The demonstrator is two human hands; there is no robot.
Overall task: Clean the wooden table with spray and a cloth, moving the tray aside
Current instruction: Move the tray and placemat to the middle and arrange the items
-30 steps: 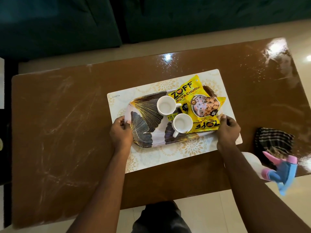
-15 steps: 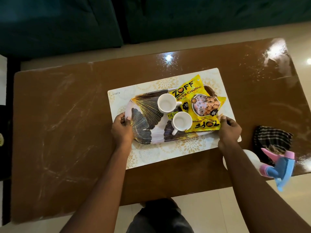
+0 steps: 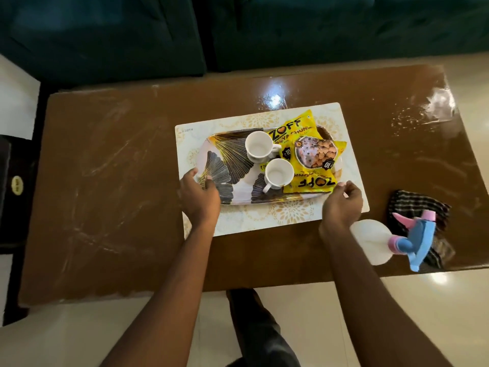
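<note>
An oval tray [image 3: 232, 154] with a dark-and-gold leaf pattern rests on a pale placemat [image 3: 264, 221] in the middle of the brown wooden table [image 3: 111, 197]. It carries two white cups [image 3: 258, 144] [image 3: 278, 172] and yellow snack packets [image 3: 313, 154]. My left hand [image 3: 199, 194] grips the tray's left end, thumb on top of the rim. My right hand [image 3: 342, 203] pinches its right near corner beside the packets. A white spray bottle [image 3: 370, 241] with a blue and pink trigger lies on its side near the table's right front edge, against a dark striped cloth [image 3: 415, 205].
The table's left half shows pale dusty streaks; its far right corner [image 3: 434, 107] is glossy with small droplets. A dark green sofa [image 3: 317, 30] runs along the far side. Pale floor tiles [image 3: 66, 337] lie in front, and a dark cabinet [image 3: 16, 186] stands at the left.
Both hands stay at the tray's ends, with the fingers a little looser than before. The tray has stayed on the placemat. My view has tilted slightly.
</note>
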